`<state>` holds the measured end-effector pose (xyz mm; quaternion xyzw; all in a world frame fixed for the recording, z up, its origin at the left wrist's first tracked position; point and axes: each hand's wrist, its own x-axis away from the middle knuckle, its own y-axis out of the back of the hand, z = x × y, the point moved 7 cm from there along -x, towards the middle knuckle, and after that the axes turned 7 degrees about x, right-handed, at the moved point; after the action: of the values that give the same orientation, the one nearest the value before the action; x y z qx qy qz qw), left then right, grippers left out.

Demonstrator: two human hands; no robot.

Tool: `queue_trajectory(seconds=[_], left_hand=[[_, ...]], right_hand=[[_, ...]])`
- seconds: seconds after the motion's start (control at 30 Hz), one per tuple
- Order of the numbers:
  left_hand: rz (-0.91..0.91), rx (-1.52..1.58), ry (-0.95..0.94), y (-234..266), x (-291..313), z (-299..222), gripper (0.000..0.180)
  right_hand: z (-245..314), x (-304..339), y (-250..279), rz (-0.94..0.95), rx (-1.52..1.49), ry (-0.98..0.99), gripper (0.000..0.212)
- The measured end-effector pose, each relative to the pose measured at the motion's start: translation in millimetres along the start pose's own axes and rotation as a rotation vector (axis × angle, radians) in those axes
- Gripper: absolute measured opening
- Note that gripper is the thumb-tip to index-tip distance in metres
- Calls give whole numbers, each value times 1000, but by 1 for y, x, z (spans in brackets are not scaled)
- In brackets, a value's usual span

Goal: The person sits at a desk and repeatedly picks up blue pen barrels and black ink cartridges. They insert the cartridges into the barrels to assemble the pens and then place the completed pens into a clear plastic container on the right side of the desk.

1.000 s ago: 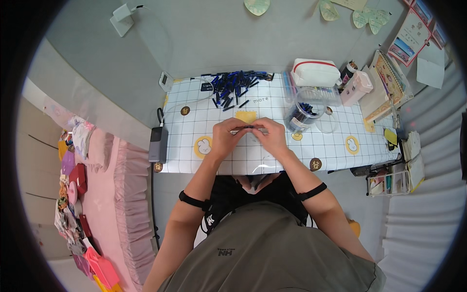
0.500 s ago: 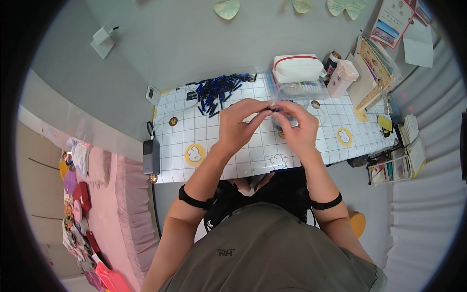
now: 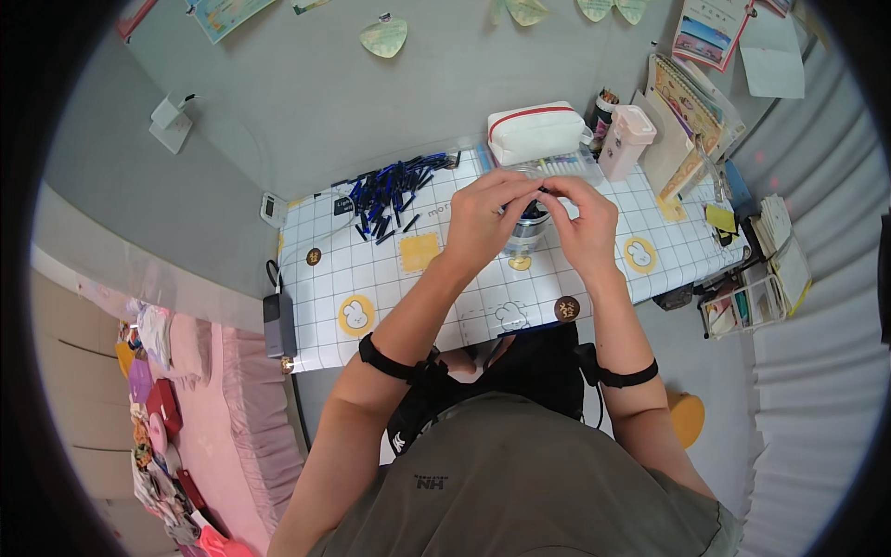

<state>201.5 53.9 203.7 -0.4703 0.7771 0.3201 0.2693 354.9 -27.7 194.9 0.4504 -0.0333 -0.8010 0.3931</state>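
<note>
My left hand and my right hand meet fingertip to fingertip over a clear jar. Both are closed in a pinch around a small dark piece, mostly covered by the fingers, so its kind is unclear. Dark bits show inside the jar's mouth, just below the hands. To the left, at the back of the table, lies a loose pile of short blue and black tubes, a few scattered at its front edge.
Behind my hands is a white zip pouch on a clear case of coloured pens. A pink bottle, pencil cup and upright notebooks stand to the right. A grey power bank hangs at the table's left edge.
The camera view has shifted, moving the table leftward in the picture. My hands remain together at the fingertips, and the jar beneath them now shows more plainly.
</note>
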Motion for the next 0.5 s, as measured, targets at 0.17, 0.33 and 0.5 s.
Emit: queue_trajectory(seconds=[0.17,0.33,0.5], left_hand=[[6,-128,12,-3,8,8,17],[-14,-216,-97,-1,14,12,28],[-101,-263,-70,24,17,11,45]], right_hand=[[1,3,2,15,96,20,23],[-1,6,-5,42,172,52,22],[18,1,-11,-34,267,118,26]])
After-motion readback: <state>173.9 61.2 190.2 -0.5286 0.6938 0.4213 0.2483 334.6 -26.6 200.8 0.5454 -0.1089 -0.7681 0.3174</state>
